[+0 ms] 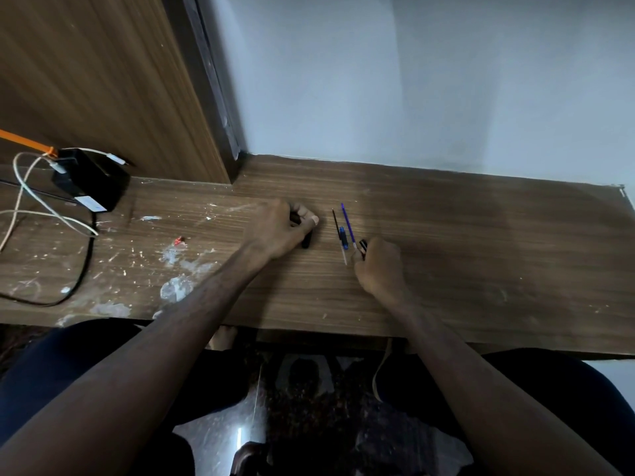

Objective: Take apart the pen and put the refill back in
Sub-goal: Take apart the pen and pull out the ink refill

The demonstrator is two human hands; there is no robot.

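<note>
Left hand (278, 228) closed on a dark pen barrel (307, 241) on the counter (446, 252); right hand (379, 266) pinched a small black piece (363, 244); blue refill (347, 224) lay between them, light, thin, bendy; best held mid-shaft.

1. Right stretch of the desk (498, 242) is bare wood out to its edge; open passage there.
2. Middle: a thin dark refill (335, 223), a blue refill (348, 225) and a small blue part (343, 237) lie close together between the left hand (281, 228) and right hand (379, 266); narrow gaps only.
3. Left end blocked by a black box (91, 178) with white cables (41, 207) and a black cable (80, 273) looping over the wood.
4. A small red bit (179, 240) sits alone, apart from the rest.
5. Wall (412, 91) closes the back; wooden panel (103, 80) closes the back left.
</note>
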